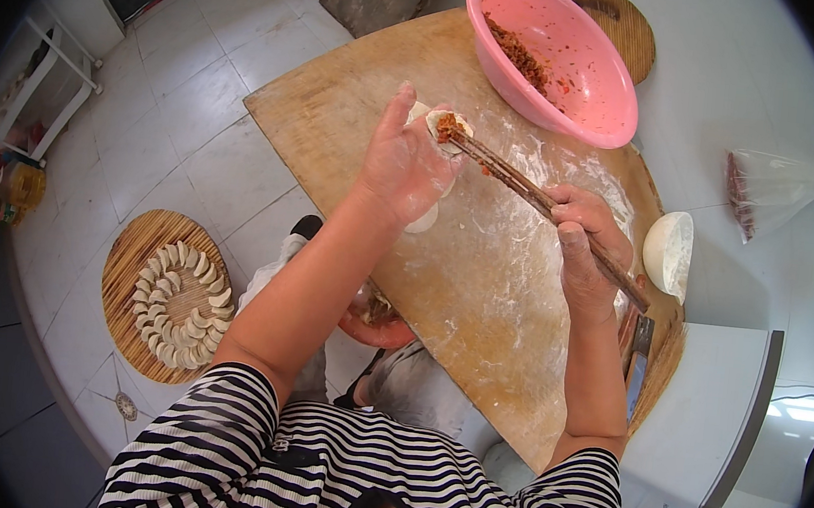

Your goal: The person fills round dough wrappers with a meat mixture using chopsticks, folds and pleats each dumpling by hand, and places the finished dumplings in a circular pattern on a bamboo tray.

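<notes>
My left hand (410, 159), palm up over the wooden board, supports a round dough wrapper (459, 147) on its fingers. A clump of reddish-brown filling (449, 126) lies on that wrapper. My right hand (590, 242) grips a pair of wooden chopsticks (524, 184), whose tips touch the filling. Another dough wrapper (423, 220) lies on the board, partly hidden by my left wrist. Beyond my hands, a pink basin (593, 73) holds more filling (518, 52) along one side.
Flour dusts the wooden board (475, 312). At its right edge are a white bowl (668, 253) and a knife (637, 368). A round slatted tray (122, 278) of folded dumplings (175, 334) rests on the floor at left. A red basin (370, 330) sits below the board's near edge.
</notes>
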Available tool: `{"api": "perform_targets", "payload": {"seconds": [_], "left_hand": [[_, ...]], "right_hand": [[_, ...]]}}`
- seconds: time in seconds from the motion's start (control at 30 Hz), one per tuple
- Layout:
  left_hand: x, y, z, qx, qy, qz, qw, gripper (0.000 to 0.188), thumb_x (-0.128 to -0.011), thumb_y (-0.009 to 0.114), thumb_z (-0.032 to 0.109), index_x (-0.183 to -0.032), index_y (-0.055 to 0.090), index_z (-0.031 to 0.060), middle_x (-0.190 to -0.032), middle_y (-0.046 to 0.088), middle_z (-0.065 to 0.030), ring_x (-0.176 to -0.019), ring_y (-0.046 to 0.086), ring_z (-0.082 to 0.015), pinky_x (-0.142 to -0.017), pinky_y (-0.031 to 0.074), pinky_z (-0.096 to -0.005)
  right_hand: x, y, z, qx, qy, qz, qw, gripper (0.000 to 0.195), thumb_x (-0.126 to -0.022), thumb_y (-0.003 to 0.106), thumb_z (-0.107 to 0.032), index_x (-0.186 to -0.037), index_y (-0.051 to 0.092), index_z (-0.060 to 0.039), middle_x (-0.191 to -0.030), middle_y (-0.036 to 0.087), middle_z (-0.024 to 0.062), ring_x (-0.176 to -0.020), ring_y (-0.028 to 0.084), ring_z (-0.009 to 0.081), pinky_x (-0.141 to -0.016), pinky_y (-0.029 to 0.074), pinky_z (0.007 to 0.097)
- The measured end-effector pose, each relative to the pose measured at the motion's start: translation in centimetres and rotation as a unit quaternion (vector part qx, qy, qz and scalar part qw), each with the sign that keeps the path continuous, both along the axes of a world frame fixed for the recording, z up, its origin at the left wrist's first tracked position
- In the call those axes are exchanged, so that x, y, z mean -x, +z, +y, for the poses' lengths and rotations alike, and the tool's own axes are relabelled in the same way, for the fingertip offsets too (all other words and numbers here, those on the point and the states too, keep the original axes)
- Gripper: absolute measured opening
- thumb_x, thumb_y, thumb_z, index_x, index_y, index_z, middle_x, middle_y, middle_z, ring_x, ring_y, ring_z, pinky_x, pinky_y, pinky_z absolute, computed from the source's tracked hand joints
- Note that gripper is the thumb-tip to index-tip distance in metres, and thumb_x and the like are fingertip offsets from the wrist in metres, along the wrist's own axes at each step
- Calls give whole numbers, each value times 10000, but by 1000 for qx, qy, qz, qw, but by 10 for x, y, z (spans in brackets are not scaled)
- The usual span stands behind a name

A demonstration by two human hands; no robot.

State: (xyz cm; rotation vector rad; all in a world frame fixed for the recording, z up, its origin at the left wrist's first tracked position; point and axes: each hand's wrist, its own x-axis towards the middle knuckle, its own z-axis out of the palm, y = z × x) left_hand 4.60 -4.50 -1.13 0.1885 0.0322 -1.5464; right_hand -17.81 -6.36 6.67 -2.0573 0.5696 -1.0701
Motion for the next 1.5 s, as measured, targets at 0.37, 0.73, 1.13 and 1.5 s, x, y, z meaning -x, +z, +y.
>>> {"api": "perform_targets", "payload": {"seconds": [0.37, 0.73, 1.13, 1.5], "left_hand": [[0, 2, 2, 53, -29, 22, 998, 678, -999, 440, 565, -1292, 466, -46, -1261, 563, -187, -1220, 519, -310, -1124, 358, -452], [2, 3, 2, 58, -40, 55, 996, 648, -1006, 453, 531, -1264, 488, -62, -1234, 579, -166, -1197, 529, -274, -1155, 336, -454], [2, 4, 4, 38, -84, 11, 996, 631, -1001, 482, 516, -1209, 546, -77, -1141, 610, -152, -1172, 547, -253, -1129, 389, -442], [5, 7, 7, 71, -169, -50, 982, 646, -1012, 456, 524, -1235, 544, -77, -1236, 541, -163, -1180, 536, -288, -1076, 448, -437]], "right_hand": [[4, -16, -20, -112, -20, -52, 992, 210, -950, 680, -204, -980, 688, 3, -1081, 695, 134, -956, 622, 168, -854, 500, 310], [-4, -26, -21, -220, -82, -207, 950, 280, -991, 619, -283, -1005, 636, -4, -1044, 688, 165, -933, 682, 256, -841, 555, 394], [10, -3, -53, -243, -40, -142, 959, 247, -971, 646, -268, -940, 629, -24, -990, 691, 151, -877, 675, 238, -803, 563, 367], [18, 25, -109, -308, 79, -26, 948, 81, -930, 664, -98, -935, 650, -18, -939, 684, 110, -855, 677, 192, -798, 575, 320]]}}
